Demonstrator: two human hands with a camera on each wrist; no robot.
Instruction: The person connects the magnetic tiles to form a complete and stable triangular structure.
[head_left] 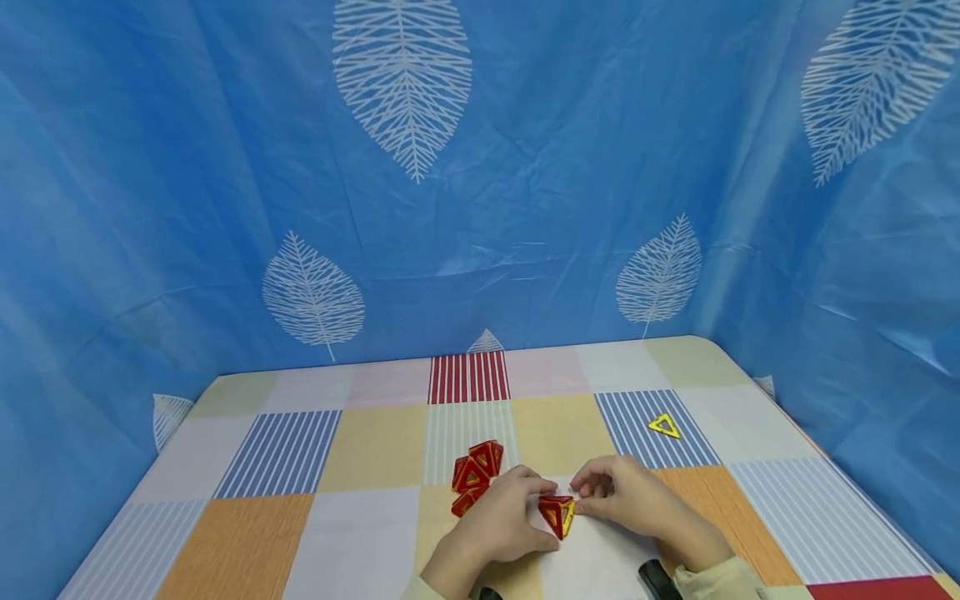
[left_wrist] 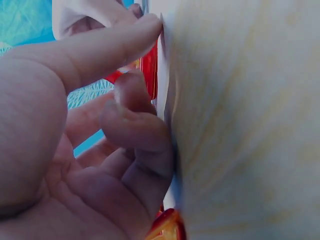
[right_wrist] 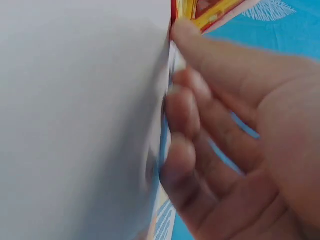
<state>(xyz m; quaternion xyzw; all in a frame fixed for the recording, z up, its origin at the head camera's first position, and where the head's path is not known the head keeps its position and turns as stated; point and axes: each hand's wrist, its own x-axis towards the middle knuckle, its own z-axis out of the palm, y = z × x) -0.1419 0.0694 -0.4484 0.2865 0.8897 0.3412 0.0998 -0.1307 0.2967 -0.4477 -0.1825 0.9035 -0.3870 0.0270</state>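
Note:
A small pyramid of magnetic triangle tiles (head_left: 557,515), red with a yellow tile on its right side, stands on the cloth between both hands. My left hand (head_left: 504,515) spans its left side, forefinger near the top edge and thumb near the lower corner. In the left wrist view, the thumb (left_wrist: 115,50) reaches straight out while other fingers curl loosely. Against the pyramid's yellow side rests the thumb (right_wrist: 225,57) of my right hand (head_left: 626,496), its other fingers bent below. Red triangle pieces (head_left: 472,475) lie just beyond the left hand, partly hidden by it.
A loose yellow triangle tile (head_left: 663,426) lies farther back at the right. The table carries a patchwork cloth (head_left: 375,533), and a blue curtain with white leaves (head_left: 510,208) surrounds its back and sides.

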